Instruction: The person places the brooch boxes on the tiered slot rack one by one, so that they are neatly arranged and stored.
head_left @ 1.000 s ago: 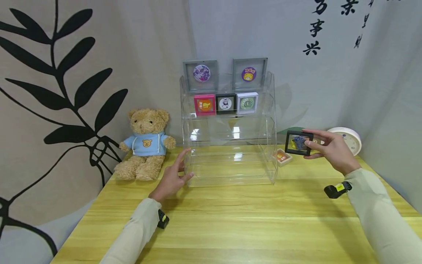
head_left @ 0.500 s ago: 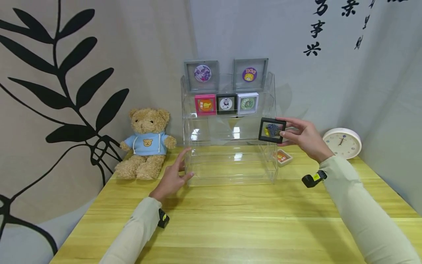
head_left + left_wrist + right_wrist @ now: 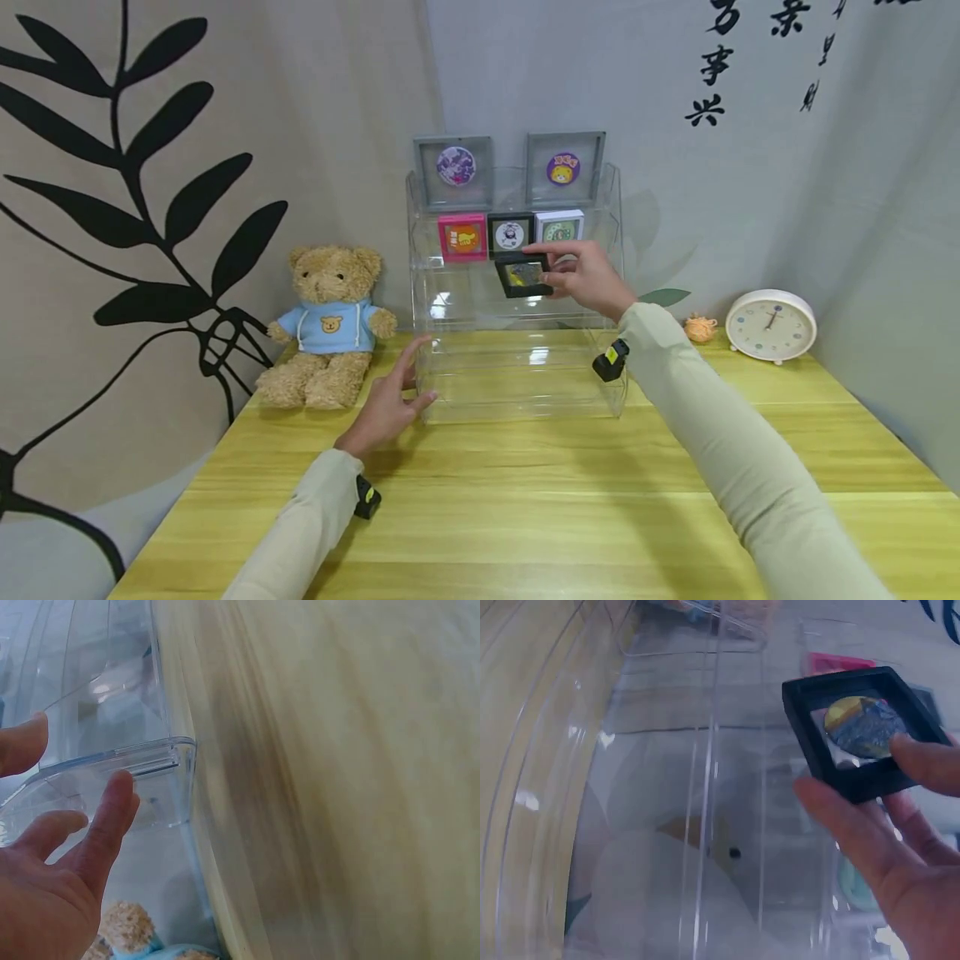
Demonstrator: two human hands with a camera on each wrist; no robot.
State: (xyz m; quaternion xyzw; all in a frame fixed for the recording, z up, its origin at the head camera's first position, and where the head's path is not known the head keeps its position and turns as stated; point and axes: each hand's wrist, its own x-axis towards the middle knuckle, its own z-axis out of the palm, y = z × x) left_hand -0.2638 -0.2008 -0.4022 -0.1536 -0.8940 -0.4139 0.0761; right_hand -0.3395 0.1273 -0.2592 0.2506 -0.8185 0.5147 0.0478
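Observation:
A clear tiered display stand (image 3: 517, 404) stands on the wooden table. In my right hand (image 3: 588, 279) I pinch a small black display frame (image 3: 522, 276) in front of the stand's middle tiers. The right wrist view shows the black display frame (image 3: 810, 727) tilted, with a round blue-and-yellow badge (image 3: 862, 727) inside, and my thumb on its front. My left hand (image 3: 382, 408) is at the stand's lower left side, fingers spread. On the second tier sit a pink frame (image 3: 462, 238), another black frame (image 3: 510, 235) and a white frame (image 3: 559, 223), partly covered by my right hand.
Two larger grey frames (image 3: 453, 196) (image 3: 564, 196) with round badges stand on the top tier. A teddy bear (image 3: 330, 325) in a blue hoodie sits left of the stand. On the right are a small orange figure (image 3: 701, 327) and a white round clock (image 3: 772, 325).
My right hand has carried the black display frame leftward from beside the clock to the front of the stand. My right arm now covers the small pale frame on the table. My left hand stays put.

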